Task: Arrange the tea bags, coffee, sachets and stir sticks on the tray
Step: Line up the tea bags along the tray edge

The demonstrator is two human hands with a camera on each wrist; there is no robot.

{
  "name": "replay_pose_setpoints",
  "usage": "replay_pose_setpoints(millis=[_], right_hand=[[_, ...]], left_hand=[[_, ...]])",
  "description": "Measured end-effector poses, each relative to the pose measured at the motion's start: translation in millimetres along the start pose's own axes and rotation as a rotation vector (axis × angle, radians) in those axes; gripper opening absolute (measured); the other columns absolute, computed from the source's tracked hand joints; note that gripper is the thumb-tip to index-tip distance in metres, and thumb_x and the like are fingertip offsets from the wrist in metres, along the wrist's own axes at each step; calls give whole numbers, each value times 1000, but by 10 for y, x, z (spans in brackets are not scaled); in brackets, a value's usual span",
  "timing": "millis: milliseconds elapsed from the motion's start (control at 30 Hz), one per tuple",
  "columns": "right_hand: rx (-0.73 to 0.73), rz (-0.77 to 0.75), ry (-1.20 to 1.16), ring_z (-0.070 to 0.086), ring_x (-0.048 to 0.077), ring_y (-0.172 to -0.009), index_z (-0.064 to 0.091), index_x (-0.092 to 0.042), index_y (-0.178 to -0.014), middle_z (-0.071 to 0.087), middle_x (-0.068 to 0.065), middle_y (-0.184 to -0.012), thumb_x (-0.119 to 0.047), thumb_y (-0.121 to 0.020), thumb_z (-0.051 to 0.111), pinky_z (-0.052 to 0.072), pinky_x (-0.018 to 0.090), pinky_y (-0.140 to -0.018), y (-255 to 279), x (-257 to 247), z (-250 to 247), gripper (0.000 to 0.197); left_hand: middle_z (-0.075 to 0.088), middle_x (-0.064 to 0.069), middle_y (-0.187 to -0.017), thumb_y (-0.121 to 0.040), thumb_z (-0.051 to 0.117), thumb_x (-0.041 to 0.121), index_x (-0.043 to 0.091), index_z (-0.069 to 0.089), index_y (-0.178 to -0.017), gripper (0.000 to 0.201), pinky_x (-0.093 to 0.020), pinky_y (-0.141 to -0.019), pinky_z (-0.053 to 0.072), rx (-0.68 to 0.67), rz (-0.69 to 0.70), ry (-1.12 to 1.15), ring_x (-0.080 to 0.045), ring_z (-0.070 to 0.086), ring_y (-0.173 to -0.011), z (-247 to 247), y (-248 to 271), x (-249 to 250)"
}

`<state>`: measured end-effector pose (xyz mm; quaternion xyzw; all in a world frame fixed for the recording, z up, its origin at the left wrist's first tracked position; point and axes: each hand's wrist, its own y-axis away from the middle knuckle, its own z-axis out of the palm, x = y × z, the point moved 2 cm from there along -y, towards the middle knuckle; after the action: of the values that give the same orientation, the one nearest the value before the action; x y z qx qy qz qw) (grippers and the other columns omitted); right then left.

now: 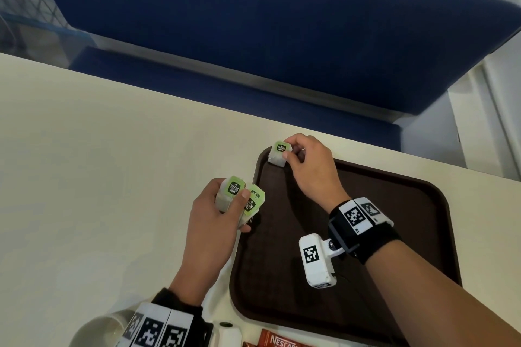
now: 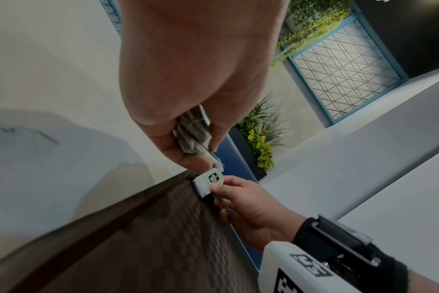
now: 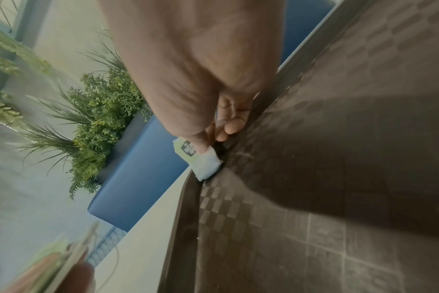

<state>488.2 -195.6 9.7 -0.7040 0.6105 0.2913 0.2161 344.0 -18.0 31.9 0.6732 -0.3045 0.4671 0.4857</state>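
A dark brown tray [image 1: 394,205] lies on the cream table at the right. My right hand [image 1: 307,160] pinches a green-tagged tea bag [image 1: 279,153] at the tray's far left corner; the bag [image 3: 203,158] touches the tray floor [image 3: 313,178] by the rim. My left hand [image 1: 222,205] hovers over the tray's left edge and grips a small bunch of tea bags [image 1: 239,197] with green tags. In the left wrist view the bunch [image 2: 193,134] sits between thumb and fingers, with the right hand's tea bag [image 2: 211,181] just beyond.
A red Nescafe sachet [image 1: 279,339] lies at the bottom edge, near the tray's front. A white cup [image 1: 98,329] stands at the bottom left. A blue upholstered bench [image 1: 253,36] runs behind the table's far edge. The cream table [image 1: 98,163] stretches to the left.
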Motion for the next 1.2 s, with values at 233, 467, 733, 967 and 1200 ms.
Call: replay_pose_setpoints(millis=[233, 467, 733, 967, 1200], right_hand=[[-24, 0, 27, 56, 1, -85, 70, -23, -115, 66, -6, -101, -20, -102, 70, 36, 10, -70, -30, -18, 23, 14], [-11, 19, 29, 57, 1, -84, 67, -23, -119, 65, -8, -96, -24, -102, 71, 37, 10, -69, -21, -16, 30, 18], [38, 16, 25, 60, 9, -85, 61, -32, -121, 58, -8, -104, -25, -99, 73, 48, 19, -73, 1, 4, 1, 26], [58, 49, 0, 59, 5, -83, 64, -29, -116, 61, -6, -103, -17, -101, 69, 40, 7, -68, 60, -45, -57, 20], [-317, 227, -441, 70, 1, -79, 77, -31, -109, 77, -7, -99, -43, -101, 70, 49, 15, -67, 553, -269, -83, 16]], left_hand=[[79, 1, -101, -103, 72, 28, 24, 70, -111, 9, -21, -58, 60, 1, -4, -5, -19, 80, -81, 33, -33, -41], [78, 5, -100, -104, 72, 28, 27, 70, -111, 8, -19, -57, 60, 5, -17, 1, -21, 80, -82, 26, -35, -51], [77, 5, -106, -103, 71, 30, 26, 70, -118, 15, -20, -59, 60, 10, -37, -33, -22, 80, -85, 39, -30, -99], [79, 2, -107, -105, 69, 29, 22, 68, -121, 18, -18, -61, 60, 8, -45, -9, -20, 81, -77, 61, -37, -107], [79, 0, -103, -105, 70, 24, 18, 69, -118, 14, -26, -66, 65, 16, 8, 83, -17, 81, -85, 109, -47, -46]])
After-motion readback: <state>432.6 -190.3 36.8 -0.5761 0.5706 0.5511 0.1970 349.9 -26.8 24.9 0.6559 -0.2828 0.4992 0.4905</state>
